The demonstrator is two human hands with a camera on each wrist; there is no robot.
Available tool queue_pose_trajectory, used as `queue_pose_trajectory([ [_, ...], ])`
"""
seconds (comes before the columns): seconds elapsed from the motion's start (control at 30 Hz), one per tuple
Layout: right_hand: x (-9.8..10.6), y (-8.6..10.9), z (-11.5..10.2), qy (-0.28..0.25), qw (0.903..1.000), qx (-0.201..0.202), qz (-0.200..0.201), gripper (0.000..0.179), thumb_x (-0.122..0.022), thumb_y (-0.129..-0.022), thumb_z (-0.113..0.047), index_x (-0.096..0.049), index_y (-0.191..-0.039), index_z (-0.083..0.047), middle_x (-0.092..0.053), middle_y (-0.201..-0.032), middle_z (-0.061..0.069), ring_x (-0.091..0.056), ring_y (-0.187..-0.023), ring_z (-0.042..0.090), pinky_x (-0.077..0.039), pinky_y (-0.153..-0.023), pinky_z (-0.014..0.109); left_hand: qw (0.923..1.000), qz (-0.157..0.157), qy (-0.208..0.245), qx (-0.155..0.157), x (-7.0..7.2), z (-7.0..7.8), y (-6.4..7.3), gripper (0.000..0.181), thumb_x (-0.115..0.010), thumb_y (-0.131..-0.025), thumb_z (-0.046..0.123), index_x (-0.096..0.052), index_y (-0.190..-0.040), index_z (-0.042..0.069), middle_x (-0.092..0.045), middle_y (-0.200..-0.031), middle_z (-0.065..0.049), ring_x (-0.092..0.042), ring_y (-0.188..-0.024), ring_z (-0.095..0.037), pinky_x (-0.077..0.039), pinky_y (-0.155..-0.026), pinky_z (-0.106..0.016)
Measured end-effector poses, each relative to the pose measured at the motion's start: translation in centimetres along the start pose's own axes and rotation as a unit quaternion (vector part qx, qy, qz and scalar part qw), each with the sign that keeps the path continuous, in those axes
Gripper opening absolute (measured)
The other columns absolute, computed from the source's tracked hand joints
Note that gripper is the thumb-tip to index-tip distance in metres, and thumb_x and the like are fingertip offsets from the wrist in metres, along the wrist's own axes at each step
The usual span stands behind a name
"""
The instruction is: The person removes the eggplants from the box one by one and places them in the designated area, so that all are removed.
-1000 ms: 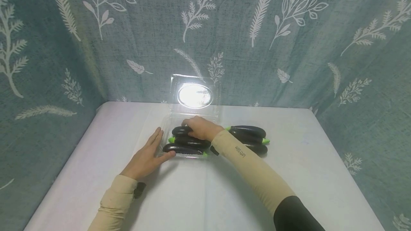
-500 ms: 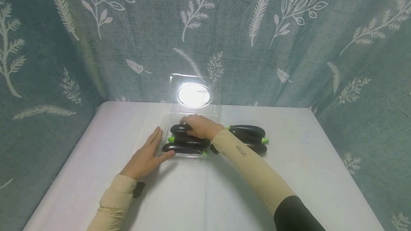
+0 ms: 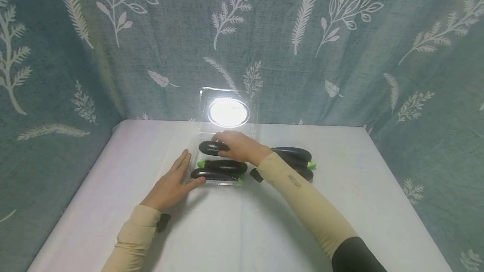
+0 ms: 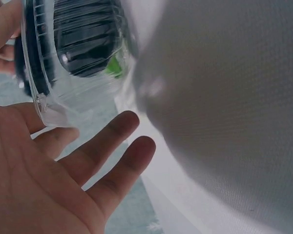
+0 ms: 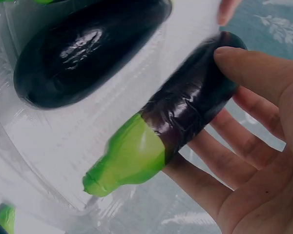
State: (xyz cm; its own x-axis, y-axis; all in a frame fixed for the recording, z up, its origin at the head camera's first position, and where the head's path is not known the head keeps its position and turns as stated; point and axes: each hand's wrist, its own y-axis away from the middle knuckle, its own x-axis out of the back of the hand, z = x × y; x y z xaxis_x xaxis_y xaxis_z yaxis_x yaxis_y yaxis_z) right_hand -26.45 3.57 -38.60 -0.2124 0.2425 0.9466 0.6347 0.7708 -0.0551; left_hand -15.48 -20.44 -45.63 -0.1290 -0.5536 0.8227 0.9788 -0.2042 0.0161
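Note:
My right hand [image 3: 243,147] grips a dark eggplant [image 3: 211,147] with a green stem cap, thumb on one side and fingers curled round the other in the right wrist view. It is at the back of a clear plastic clamshell box [image 3: 193,146], apart from the eggplant in the middle [image 3: 225,166]. In front of that one lies another eggplant [image 3: 214,174] in the box. My left hand [image 3: 172,184] rests against the box's left side, fingers straight, thumb at the front corner. The left wrist view shows the fingers [image 4: 118,170] spread beside the clear wall.
Several eggplants [image 3: 293,153] lie on the white table [image 3: 211,230] right of the box, partly hidden by my right forearm. The box's lid [image 3: 254,114] stands upright at the back, reflecting light. Leaf-patterned curtains [image 3: 181,20] enclose the table's back and sides.
My right hand has moved slightly back with the eggplant, and a gap has opened between it and the middle one. The left hand has stayed in place.

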Motion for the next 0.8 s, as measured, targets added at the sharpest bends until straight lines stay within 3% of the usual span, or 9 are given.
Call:
queue_pose_trajectory([
  [0.5,1.9,3.1,-1.0,-0.015,0.9973,0.026,0.066,0.041,-0.074,-0.095,-0.019,-0.063,-0.133,-0.011,-0.067,-0.123,0.003,-0.062,-0.114,0.015,-0.047,-0.104,0.029,1.0,-0.001,-0.002,0.003,0.0,0.2,0.0,0.105,-0.056,-0.092,0.071,-0.013,-0.163,0.008,-0.007,-0.17,-0.01,-0.026,-0.148,-0.045,-0.031,-0.112,-0.068],
  [0.8,3.3,5.3,-1.5,-0.034,0.9936,0.016,0.106,0.044,-0.074,-0.096,-0.021,-0.06,-0.138,-0.015,-0.066,-0.124,0.001,-0.061,-0.113,0.015,-0.049,-0.101,0.031,1.0,0.0,-0.002,0.005,0.1,0.3,0.1,0.104,-0.056,-0.092,0.071,-0.013,-0.164,0.009,-0.007,-0.17,-0.009,-0.025,-0.148,-0.044,-0.031,-0.112,-0.067],
])
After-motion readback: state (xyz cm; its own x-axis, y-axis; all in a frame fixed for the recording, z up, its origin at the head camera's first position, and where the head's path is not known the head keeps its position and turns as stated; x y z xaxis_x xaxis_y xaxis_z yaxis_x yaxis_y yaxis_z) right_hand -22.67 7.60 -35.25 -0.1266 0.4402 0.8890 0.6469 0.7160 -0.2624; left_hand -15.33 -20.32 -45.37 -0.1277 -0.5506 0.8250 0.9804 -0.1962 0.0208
